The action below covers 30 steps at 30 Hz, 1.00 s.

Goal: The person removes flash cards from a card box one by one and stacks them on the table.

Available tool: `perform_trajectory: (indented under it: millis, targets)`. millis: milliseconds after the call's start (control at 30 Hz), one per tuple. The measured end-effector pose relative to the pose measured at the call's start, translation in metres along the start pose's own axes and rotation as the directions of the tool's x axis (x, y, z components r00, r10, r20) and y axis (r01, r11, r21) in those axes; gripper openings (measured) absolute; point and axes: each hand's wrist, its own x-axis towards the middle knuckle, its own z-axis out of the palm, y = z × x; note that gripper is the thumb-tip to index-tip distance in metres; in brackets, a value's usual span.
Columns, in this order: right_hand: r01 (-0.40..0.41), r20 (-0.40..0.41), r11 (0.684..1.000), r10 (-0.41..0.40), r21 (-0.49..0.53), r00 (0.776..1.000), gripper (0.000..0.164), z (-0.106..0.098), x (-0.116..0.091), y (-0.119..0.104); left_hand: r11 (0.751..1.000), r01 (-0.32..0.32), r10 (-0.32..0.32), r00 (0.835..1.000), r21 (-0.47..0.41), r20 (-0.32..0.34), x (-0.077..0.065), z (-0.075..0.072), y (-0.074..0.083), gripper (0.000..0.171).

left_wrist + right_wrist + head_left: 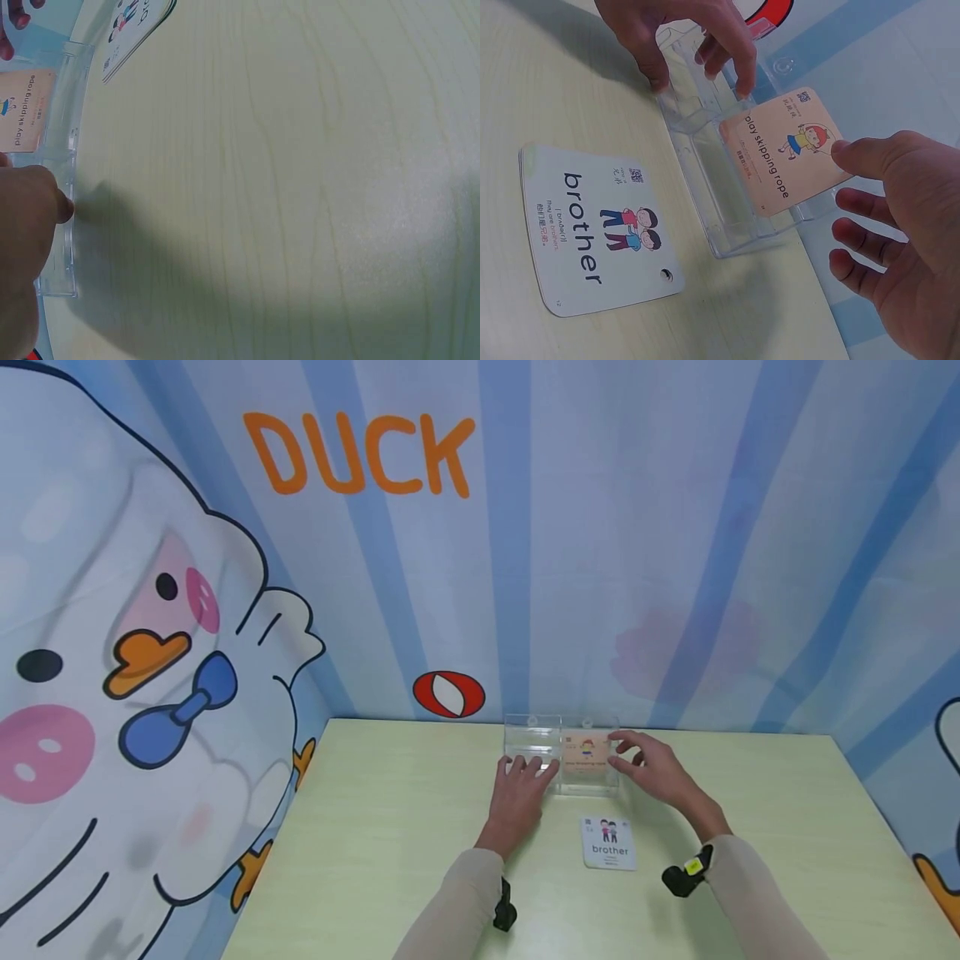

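A clear plastic card holder (532,745) with two side-by-side compartments stands at the back of the table. My left hand (519,802) grips its left part, thumb at the front edge and fingers over the top. An orange "play skipping rope" flash card (784,157) leans in the right compartment. My right hand (660,774) pinches that card by its upper right edge; the thumb shows on its face and the other fingers curl loosely below. In front of the holder lies a stack of white flash cards (609,853), "brother" on top, with a hole near one corner.
The pale wood-grain table (390,827) ends at a blue-and-white striped backdrop (570,568) right behind the holder. A large cartoon duck (90,568) is printed on the left wall.
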Motion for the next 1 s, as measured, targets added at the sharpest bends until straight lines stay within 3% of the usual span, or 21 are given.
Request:
perform_trajectory:
  millis: [533,1000]
  targets:
    - [0.021,-0.018,1.000,-0.021,0.000,1.000,0.039,0.0007,-0.0010,-0.0015,1.000,-0.005,0.005,1.000,0.004,0.002,-0.0004,-0.0002,-0.0002,0.068]
    - [0.044,-0.043,0.997,-0.042,0.061,0.998,0.037,0.0073,-0.0038,-0.0046,1.000,-0.005,0.005,1.000,0.002,0.005,0.0008,0.0008,-0.0005,0.070]
